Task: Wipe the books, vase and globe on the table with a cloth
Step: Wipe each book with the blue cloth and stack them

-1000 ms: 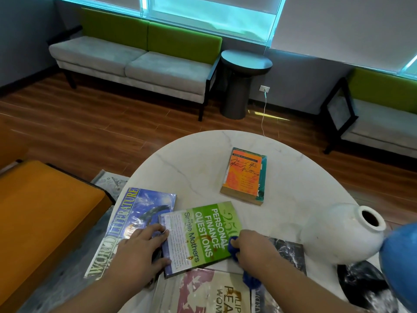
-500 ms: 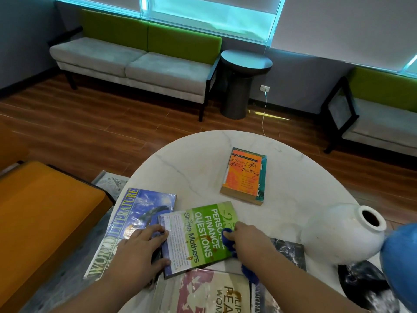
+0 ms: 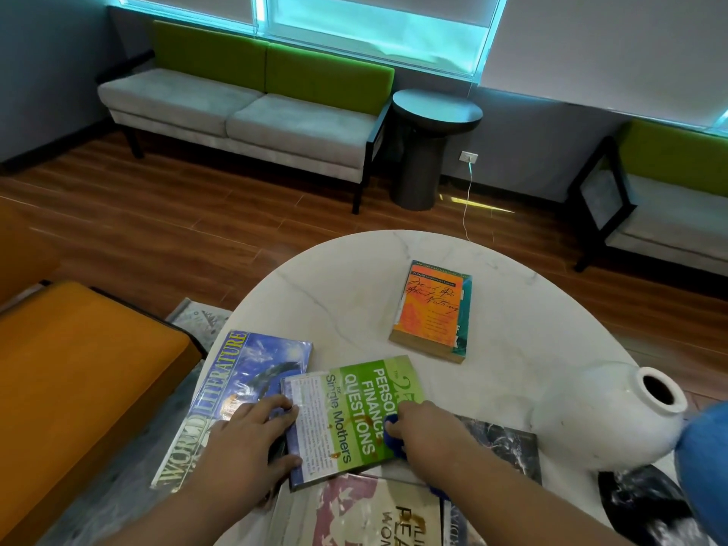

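**Cloth being pressed onto green book; six books counted**

Books are being counted at six on the white marble table [image 3: 354, 277]: the green book [image 3: 354, 411], a World Literature book [image 3: 236, 380], an orange book [image 3: 431, 309], a pink-and-cream book [image 3: 354, 514], a dark marbled book [image 3: 500, 447] and a sixth book [image 3: 457, 530], of which only a sliver is being shown. One vase [image 3: 606, 415], one globe [image 3: 705, 466], one cloth [image 3: 394, 435] and two hands are also being seen.

The green book is being kept flat near the table's near edge, overlapping a corner of the World Literature book. Its long axis is being laid left to right, with the head of the cover pointing right, toward the vase, so the title is being read sideways. The left hand [image 3: 244, 447], fingers extended and thumb spread apart, is being rested against the book's left edge. The blue cloth is being gripped in the curled fingers of the right hand [image 3: 429, 435] and pressed on the right part of the cover.

Most of the cloth is being hidden by that hand. The dark marbled book is being partly covered by the right wrist. The pink-and-cream book and the sixth book are being cut off by the bottom edge, and the globe by the right edge. The vase's mouth is being turned up and to the right; whether the vase is lying or standing cannot be told.
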The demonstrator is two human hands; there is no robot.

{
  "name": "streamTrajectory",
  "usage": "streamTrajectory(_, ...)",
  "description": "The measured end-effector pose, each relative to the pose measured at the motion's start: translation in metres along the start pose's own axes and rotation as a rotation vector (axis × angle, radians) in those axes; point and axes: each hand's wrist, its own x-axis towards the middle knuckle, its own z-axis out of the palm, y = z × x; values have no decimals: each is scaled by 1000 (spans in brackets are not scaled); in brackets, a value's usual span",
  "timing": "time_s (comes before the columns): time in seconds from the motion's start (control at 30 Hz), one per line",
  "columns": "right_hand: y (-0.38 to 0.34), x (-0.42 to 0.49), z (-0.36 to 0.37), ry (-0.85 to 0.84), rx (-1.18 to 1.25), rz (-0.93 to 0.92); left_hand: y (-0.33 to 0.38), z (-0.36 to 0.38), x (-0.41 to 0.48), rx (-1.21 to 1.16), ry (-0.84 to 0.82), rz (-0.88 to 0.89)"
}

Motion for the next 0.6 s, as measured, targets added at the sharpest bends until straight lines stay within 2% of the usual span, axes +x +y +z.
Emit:
streamTrajectory(0.1,8,-1,-1,27,98,34,-2,3,1,-6,30,11)
streamTrajectory(0.2,9,-3,-5,15,-1,100,-1,3,2,1,36,12)
streamTrajectory(0.3,-1,0,-5,-37,-13,44,0,-1,0,4,35,9)
streamTrajectory(0.37,2,2,-3,-8,52,34,1,-3,1,-7,14,13)
streamTrajectory(0.43,9,2,-4,7,113,96,3,-5,0,-39,-8,11)
streamTrajectory(0.5,12,2,-6,18,61,136,4,-5,0,-32,11,22)
streamTrajectory(0.6,7,3,-2,29,93,59,3,-3,0,-15,6,20)
